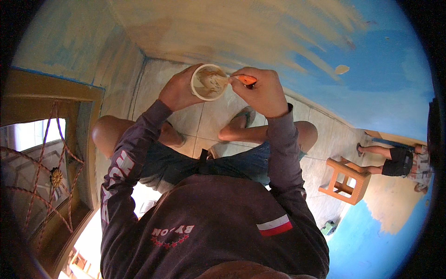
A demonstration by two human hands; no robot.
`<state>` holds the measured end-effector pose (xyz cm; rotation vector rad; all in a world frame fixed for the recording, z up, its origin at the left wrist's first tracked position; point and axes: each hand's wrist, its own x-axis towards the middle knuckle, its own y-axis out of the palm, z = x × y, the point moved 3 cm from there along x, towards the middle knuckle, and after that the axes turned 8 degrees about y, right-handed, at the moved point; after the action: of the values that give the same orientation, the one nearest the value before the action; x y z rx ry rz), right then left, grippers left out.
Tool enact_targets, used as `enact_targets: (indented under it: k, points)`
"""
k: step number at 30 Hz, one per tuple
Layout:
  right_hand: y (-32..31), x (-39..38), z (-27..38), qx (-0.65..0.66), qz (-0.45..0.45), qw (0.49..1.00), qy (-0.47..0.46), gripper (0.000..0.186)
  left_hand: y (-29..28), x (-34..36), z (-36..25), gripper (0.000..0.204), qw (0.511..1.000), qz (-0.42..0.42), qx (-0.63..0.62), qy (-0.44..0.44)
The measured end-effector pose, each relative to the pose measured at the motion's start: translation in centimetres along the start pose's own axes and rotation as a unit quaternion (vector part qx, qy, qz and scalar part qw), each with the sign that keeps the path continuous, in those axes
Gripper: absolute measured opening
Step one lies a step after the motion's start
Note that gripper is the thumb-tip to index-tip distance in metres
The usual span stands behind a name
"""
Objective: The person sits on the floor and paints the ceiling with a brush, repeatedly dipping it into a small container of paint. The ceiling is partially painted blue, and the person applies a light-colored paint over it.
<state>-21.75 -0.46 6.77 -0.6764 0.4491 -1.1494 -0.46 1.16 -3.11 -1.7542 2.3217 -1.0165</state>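
A white cup (200, 83) holding beige paste is gripped by my left hand (177, 86) at the upper middle. My right hand (264, 91) is closed on an orange-handled tool (247, 79), probably a scraper, whose paste-coated end is at the cup's right rim and over its inside. My bare legs are bent below, on either side.
A tiled floor (204, 122) meets a blue and beige painted wall (364, 65). At right are a tan plastic stool (329, 187) and a person in black shorts (396, 162). A framed opening (83, 100) with braided cords (50, 139) is at left.
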Motion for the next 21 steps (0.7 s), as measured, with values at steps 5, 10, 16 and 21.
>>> enact_targets:
  k: [5, 10, 16, 21]
  points:
    - [1.3, 1.6, 0.4, -0.035, 0.008, 0.998, -0.041, 0.028, 0.6, 0.0, 0.5, 0.081, 0.999, 0.030, -0.014, -0.012]
    - [2.1, 2.4, 0.1, -0.049, 0.021, 0.998, -0.032, 0.030, 0.6, 0.0, -0.1, 0.081, 0.999, 0.044, 0.016, -0.013]
    - [2.5, 2.6, -0.2, -0.051, 0.028, 0.998, -0.033, 0.032, 0.8, 0.1, -0.1, 0.083, 0.998, 0.048, 0.027, 0.003]
    - [2.9, 2.8, -0.6, -0.055, 0.033, 0.997, -0.038, 0.032, 1.1, 0.1, 0.0, 0.085, 0.998, 0.057, 0.030, -0.004]
